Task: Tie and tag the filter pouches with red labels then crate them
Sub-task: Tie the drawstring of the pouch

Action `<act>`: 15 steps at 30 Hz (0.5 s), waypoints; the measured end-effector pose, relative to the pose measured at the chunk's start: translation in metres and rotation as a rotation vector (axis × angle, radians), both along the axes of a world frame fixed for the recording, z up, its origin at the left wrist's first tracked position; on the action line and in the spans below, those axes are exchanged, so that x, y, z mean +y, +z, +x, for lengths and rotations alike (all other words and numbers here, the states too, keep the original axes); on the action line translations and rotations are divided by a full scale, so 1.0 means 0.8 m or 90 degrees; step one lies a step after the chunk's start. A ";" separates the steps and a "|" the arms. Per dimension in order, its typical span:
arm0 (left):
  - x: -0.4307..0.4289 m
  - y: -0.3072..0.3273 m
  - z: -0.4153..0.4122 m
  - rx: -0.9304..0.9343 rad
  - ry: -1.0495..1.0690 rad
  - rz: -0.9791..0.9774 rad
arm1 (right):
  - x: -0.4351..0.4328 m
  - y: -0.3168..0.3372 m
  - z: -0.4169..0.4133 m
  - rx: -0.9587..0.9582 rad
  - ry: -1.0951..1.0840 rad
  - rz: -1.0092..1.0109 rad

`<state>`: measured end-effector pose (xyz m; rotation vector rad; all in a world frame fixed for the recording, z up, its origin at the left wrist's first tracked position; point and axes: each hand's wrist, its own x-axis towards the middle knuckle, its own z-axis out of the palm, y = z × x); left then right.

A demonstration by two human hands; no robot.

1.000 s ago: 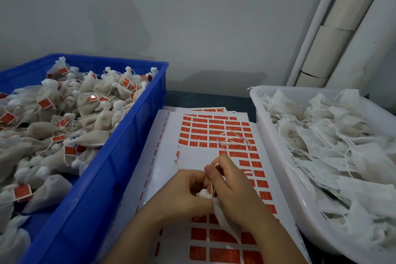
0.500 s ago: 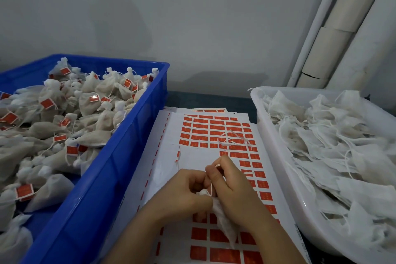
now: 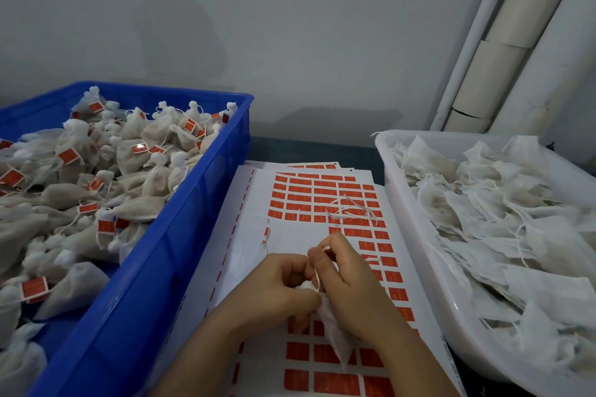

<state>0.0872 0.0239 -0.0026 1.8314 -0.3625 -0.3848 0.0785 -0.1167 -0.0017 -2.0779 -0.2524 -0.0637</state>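
Lower centre: left hand (image 3: 277,287) grips one filter pouch (image 3: 335,333) while right hand (image 3: 353,293) fingers pinch its string (image 3: 317,282), above the red-label sheet (image 3: 290,235), between blue crate (image 3: 167,251) at left and white tub (image 3: 408,219) at right.

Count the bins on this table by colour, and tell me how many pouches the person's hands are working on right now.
Blue crate: 1
White tub: 1
Pouch held between left hand and right hand: 1
Total: 3
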 end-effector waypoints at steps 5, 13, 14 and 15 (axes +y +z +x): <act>0.002 0.002 -0.001 0.031 -0.005 0.014 | 0.000 0.000 0.000 0.003 0.011 -0.020; -0.005 0.008 -0.005 -0.021 0.033 -0.074 | 0.008 0.005 -0.002 -0.061 -0.081 0.079; -0.005 0.009 -0.005 -0.038 0.047 -0.081 | 0.009 0.006 -0.002 -0.072 -0.099 0.103; -0.006 0.009 -0.005 -0.053 0.062 -0.085 | 0.010 0.006 -0.002 -0.083 -0.114 0.121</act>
